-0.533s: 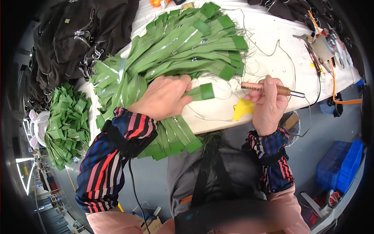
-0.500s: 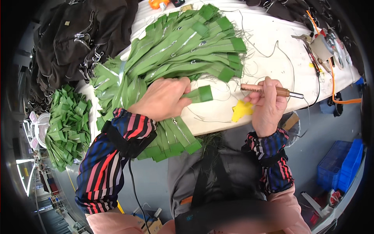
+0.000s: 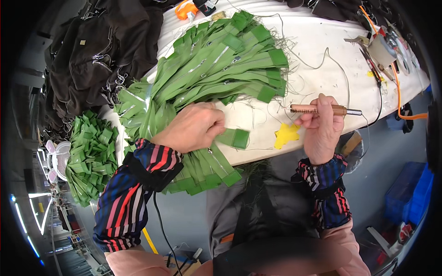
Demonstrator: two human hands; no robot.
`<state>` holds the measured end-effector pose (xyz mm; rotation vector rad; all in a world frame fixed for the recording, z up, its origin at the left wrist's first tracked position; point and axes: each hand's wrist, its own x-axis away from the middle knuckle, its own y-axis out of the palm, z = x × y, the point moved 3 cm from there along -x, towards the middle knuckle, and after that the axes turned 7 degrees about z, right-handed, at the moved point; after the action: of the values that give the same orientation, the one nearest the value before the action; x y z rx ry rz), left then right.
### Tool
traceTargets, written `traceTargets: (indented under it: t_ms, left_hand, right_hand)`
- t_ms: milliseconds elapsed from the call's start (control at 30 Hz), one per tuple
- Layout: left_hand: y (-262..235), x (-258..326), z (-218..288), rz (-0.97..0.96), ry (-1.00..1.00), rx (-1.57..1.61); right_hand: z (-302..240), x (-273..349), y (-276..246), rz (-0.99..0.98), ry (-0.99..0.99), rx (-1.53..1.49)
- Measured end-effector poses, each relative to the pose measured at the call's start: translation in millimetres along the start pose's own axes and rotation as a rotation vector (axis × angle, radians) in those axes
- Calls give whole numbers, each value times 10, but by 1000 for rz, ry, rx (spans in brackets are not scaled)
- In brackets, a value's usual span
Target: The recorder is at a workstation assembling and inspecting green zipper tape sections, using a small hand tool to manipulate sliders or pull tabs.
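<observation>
My left hand (image 3: pixel 191 128) is closed, pinching a green zipper whose square end tab (image 3: pixel 240 138) sticks out past the fingers toward the right. Behind it on the white table (image 3: pixel 317 43) lies a big fanned bundle of green zippers (image 3: pixel 221 69), with loose threads at the tab ends. More green zippers (image 3: pixel 205 172) hang over the table's near edge, below the left hand. Gripped in my right hand (image 3: pixel 323 131) is a pen-shaped tool (image 3: pixel 340 110) with a brown barrel and a silver end, a thin cord trailing from it. Its coiled front points left, apart from the zipper.
A yellow scrap (image 3: pixel 287 135) lies by the near table edge. Another green zipper bundle (image 3: pixel 92 161) hangs at far left, below dark garments (image 3: pixel 103 50). Scissors, tape and an orange cord (image 3: pixel 399 99) sit at right. A blue crate (image 3: pixel 405 193) is on the floor.
The held zipper's tab has swung down toward the near table edge, with my left hand slightly lower. My right hand and the tool have shifted a little right. The view has tilted slightly.
</observation>
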<state>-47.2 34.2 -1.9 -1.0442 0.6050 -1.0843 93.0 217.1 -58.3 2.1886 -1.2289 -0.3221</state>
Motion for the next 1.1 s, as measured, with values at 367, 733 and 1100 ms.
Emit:
traceTargets:
  t_ms: [367,733,1100]
  left_hand:
    - [-45,-46,62,65,-240,252]
    - [124,40,274,369,221,-393]
    - [355,263,529,319,100,-163]
  right_hand:
    - [-46,-3,-38,35,27,-61]
    - [-47,-7,-4,61,26,-60]
    - [-7,-7,-26,-7,-18,-10]
